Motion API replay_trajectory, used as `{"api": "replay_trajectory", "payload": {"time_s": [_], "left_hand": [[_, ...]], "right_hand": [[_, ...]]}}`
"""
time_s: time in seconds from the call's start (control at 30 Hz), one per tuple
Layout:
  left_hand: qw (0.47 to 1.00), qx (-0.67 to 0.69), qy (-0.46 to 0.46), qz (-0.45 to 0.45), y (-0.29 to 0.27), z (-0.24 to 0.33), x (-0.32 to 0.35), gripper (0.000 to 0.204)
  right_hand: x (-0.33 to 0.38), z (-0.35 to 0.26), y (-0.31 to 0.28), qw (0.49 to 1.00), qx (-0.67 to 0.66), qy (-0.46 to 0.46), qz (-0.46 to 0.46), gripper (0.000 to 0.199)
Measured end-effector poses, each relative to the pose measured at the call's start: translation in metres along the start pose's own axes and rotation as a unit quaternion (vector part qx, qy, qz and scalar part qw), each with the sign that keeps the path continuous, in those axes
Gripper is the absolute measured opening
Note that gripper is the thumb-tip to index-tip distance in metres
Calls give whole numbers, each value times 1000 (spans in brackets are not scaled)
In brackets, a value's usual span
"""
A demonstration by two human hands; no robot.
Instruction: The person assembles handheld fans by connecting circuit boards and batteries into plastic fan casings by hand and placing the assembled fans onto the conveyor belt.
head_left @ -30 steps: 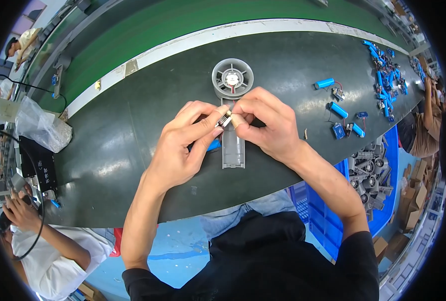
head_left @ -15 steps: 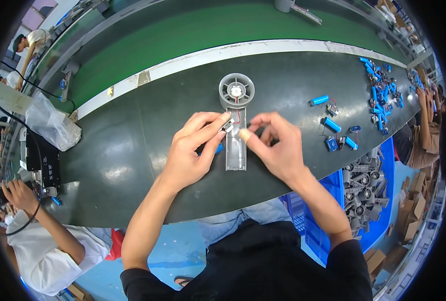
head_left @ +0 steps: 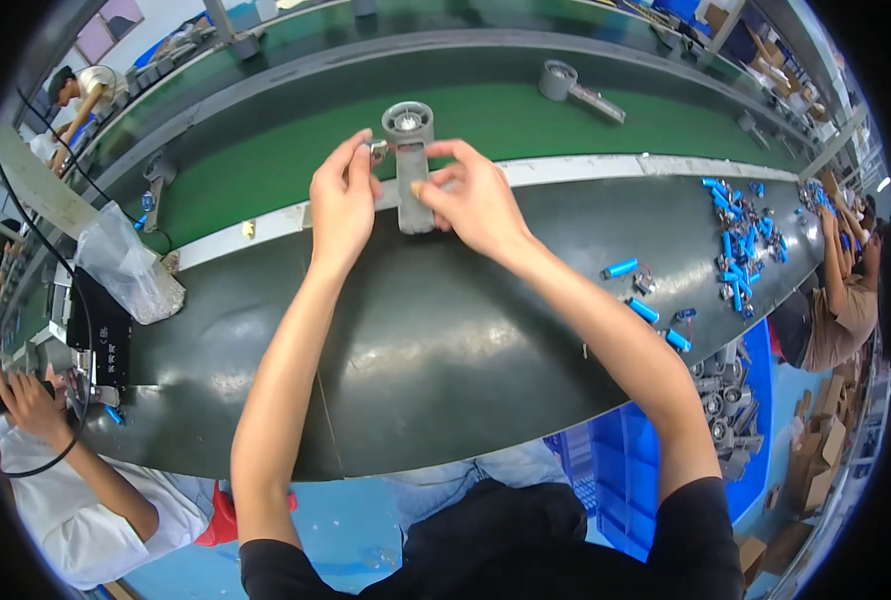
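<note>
A grey plastic fan housing (head_left: 414, 190), with a round fan head at its far end and a long handle, is held out at the far edge of the dark table. My right hand (head_left: 480, 203) grips the handle from the right, thumb on top and fingers along its side. My left hand (head_left: 343, 205) pinches a small circuit board (head_left: 377, 151) with a metallic part, just left of the housing's neck. A short red wire runs between the board and the housing. The underside of the handle is hidden.
A green conveyor belt (head_left: 485, 135) lies past the white rail, with another fan housing (head_left: 558, 80) on it. Blue battery cells with boards (head_left: 733, 245) are heaped at right. A blue bin (head_left: 625, 450) holds grey housings. A plastic bag (head_left: 125, 265) stands left; co-workers sit both sides.
Both hands have moved away from me and slightly left, taking the fan housing from the middle of the table to its far edge. My right hand has closed on the handle.
</note>
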State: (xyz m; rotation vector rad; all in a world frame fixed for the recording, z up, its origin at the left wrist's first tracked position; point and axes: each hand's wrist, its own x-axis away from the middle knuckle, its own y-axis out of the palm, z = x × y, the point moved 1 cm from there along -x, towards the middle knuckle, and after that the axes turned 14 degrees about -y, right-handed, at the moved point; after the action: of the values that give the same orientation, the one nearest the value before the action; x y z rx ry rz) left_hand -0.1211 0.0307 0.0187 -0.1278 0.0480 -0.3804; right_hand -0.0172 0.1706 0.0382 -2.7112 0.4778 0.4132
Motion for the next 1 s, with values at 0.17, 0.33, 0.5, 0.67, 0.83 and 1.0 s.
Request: {"api": "replay_trajectory", "payload": {"time_s": [0.17,0.33,0.5,0.67,0.83,1.0], "left_hand": [[955,-209,163,131,17,-32,-44,57],[930,-272,203,138,9,-49,-26,63],[923,-293,192,157,19,-37,-23,48],[942,-215,223,127,27,-42,-28,43],[947,-245,201,54,29,-40,-21,59],[945,-210,226,108,18,-38,-20,54]], "right_hand": [[-86,81,13,990,88,-96,52,40],[-104,81,-15,957,259,-99,87,39],[-98,106,-153,808,560,-91,160,53],[-84,148,-231,849,523,68,48,88],[-81,148,-216,906,411,85,53,66],[-49,77,-138,985,85,104,105,39]]}}
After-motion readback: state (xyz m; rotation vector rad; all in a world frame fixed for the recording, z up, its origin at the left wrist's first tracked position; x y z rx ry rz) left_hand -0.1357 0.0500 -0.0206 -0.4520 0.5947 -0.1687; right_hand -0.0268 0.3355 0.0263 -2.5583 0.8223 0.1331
